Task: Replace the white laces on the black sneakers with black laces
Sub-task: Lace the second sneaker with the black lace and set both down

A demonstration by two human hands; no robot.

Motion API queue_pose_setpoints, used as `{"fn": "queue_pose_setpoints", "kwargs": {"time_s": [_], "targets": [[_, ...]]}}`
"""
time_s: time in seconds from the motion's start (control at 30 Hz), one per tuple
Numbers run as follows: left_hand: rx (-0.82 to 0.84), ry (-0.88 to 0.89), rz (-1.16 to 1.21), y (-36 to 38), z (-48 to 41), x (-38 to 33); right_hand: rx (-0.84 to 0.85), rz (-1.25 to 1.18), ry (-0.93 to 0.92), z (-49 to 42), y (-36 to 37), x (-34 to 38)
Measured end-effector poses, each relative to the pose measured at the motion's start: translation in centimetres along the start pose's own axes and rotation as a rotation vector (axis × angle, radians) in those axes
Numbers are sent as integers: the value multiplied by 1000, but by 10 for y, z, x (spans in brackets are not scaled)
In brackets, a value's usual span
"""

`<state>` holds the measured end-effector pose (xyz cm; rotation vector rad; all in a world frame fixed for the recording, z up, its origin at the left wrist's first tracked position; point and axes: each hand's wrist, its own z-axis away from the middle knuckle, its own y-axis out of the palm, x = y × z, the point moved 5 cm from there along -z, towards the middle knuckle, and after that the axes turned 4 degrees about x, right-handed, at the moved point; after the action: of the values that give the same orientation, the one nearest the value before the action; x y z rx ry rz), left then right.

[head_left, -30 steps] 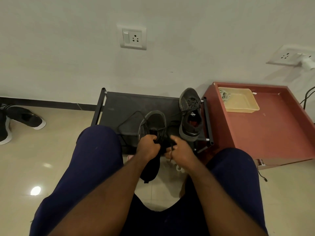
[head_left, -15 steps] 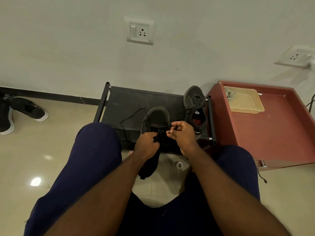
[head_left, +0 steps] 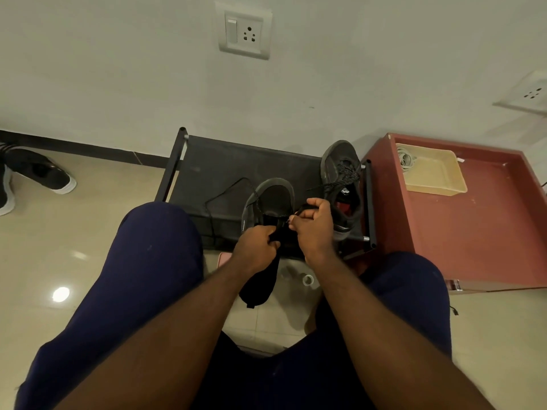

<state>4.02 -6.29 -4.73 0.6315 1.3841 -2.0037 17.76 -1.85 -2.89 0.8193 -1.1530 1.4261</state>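
Both hands are curled closed: the left hand (head_left: pixel 257 245) grips the sneaker (head_left: pixel 270 199) at its throat, and the right hand (head_left: pixel 313 227) pinches the lace (head_left: pixel 276 216) just beside the eyelets. Slack lace trails beyond the left hand over the rack (head_left: pixel 236 161); the other sneaker (head_left: pixel 337 161) stands just past the right hand. Brace the shoe firmly, pinch near the lace tip, feed it straight through, then draw the slack evenly without twisting.

Right hand (head_left: pixel 312 229) now sits higher than a second ago: up from level with left hand (head_left: pixel 256 247) to beside sneaker (head_left: pixel 273 196) toe, black lace (head_left: pixel 303 208) drawn up in its pinch.
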Motion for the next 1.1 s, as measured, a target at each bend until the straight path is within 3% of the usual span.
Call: {"fn": "queue_pose_setpoints", "kwargs": {"time_s": [0.5, 1.1], "targets": [[10, 5, -17, 3, 1, -2, -8, 173, -65, -5, 3, 0], [24, -12, -43, 0, 4, -3, 291, 244, 115, -19, 0, 21]]}}
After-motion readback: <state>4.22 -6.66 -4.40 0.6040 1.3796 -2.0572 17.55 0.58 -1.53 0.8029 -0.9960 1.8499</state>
